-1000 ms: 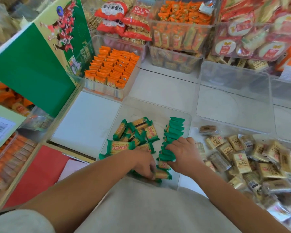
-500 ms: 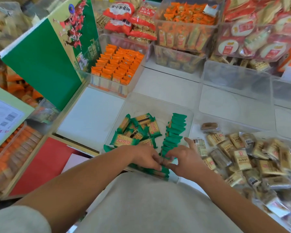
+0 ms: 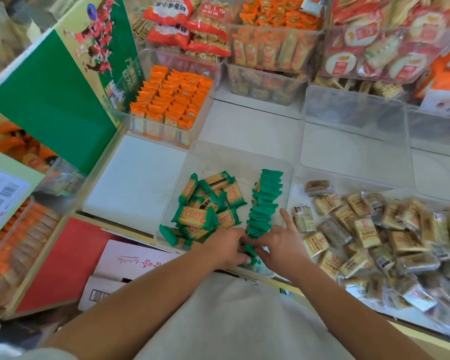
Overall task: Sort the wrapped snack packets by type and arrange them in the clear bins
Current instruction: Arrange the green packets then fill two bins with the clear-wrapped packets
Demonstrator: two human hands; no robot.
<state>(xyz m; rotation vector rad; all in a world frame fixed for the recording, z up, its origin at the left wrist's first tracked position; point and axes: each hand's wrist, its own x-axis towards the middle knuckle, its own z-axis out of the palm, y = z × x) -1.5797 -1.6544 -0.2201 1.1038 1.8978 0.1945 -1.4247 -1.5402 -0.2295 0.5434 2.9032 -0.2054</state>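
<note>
As green-wrapped packet (image 3: 251,252) sits at near end of upright row (image 3: 265,201) in clear bin (image 3: 240,155), left hand (image 3: 226,246) and right hand (image 3: 281,244) both pinch it; best stand it on edge, press snug against row, avoid toppling neighbours.

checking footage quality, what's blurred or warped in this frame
Head view: the wide angle bends the edges; tan packets at right are motion-smeared; green packets, left hand and right hand at centre are fairly sharp; light is soft, no hard shadows.
</note>
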